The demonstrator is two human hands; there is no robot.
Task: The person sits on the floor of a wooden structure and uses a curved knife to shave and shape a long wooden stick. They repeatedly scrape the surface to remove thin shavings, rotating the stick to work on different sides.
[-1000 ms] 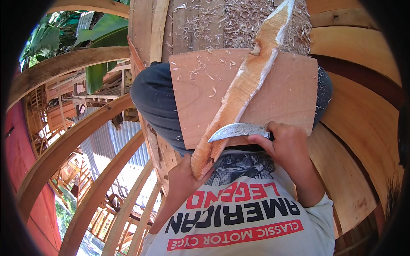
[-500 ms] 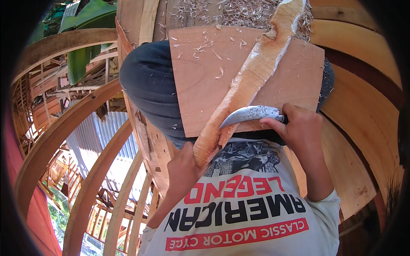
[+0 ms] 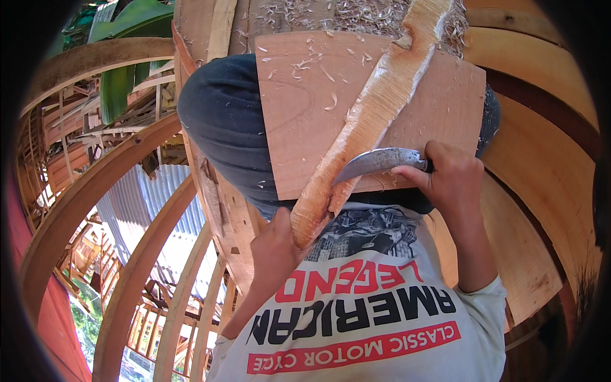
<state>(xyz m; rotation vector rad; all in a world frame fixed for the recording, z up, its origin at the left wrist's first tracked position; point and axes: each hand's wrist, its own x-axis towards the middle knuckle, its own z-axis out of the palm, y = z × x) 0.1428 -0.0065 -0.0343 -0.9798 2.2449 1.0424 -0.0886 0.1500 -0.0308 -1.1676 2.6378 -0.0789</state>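
Observation:
A long, rough strip of pale brown wood slants across my lap, its near end toward my belly. My left hand is closed round that near end. In my right hand is a knife with a broad, curved, worn metal blade; the fist hides most of its dark handle. The blade's tip touches or lies just over the strip, beside a dark split near its lower end. Under the strip, a flat wooden board rests across my thighs, with a few curled shavings on it.
Wood shavings are heaped on the planks beyond my knees. Curved wooden ribs rise on the left, with corrugated metal sheets outside them. Curved planks form a wall on the right. Large green leaves hang at the far left.
My right hand and the knife have shifted slightly up and right, and the blade has tilted. The board has moved up slightly. My left hand keeps its hold on the strip.

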